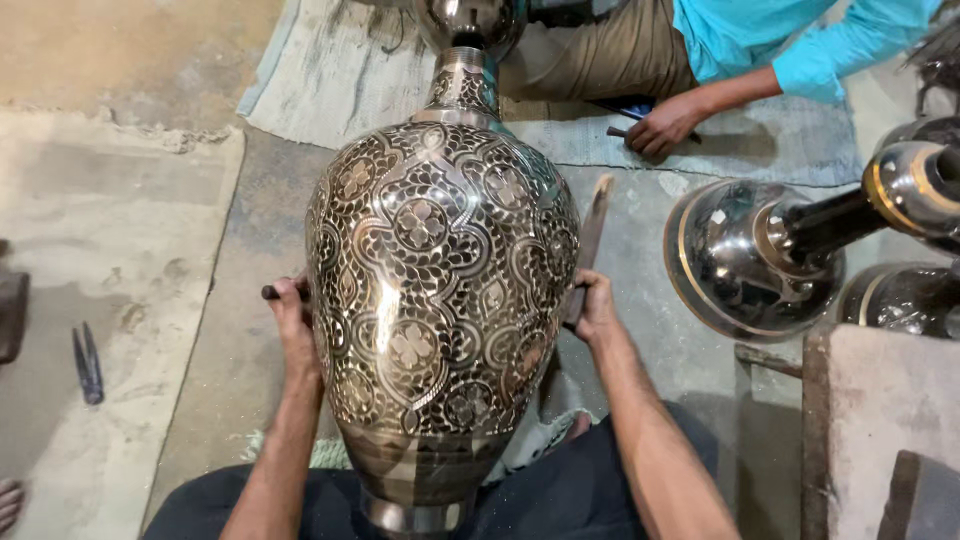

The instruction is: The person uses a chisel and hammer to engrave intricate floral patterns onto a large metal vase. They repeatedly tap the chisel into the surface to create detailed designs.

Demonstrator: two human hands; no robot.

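Left hand (290,315): closed round a thin dark tool (272,293), knuckles against the flank of the vase (440,300), seemingly to steady it from that side.
Right hand (592,305): curled round the lower end of a flat wooden stick (590,240) that rises beside the opposite flank; pressed close to the metal, likely bracing it.
Vase: lying lengthwise over the lap, neck pointing away, foot toward the body, propped so the decorated belly faces up.
Surface: polished dark metal, engraved with flower medallions and scale-like leaf fill; plain smooth band near the foot.
Co-worker's hand (660,125): resting on a pale mat (720,145), a slim tool under the fingers; turquoise sleeve above.
Right side: glossy dark metal vessels (750,260) with gold bands.
Far left: small pliers (87,362) on rough concrete floor (120,250).
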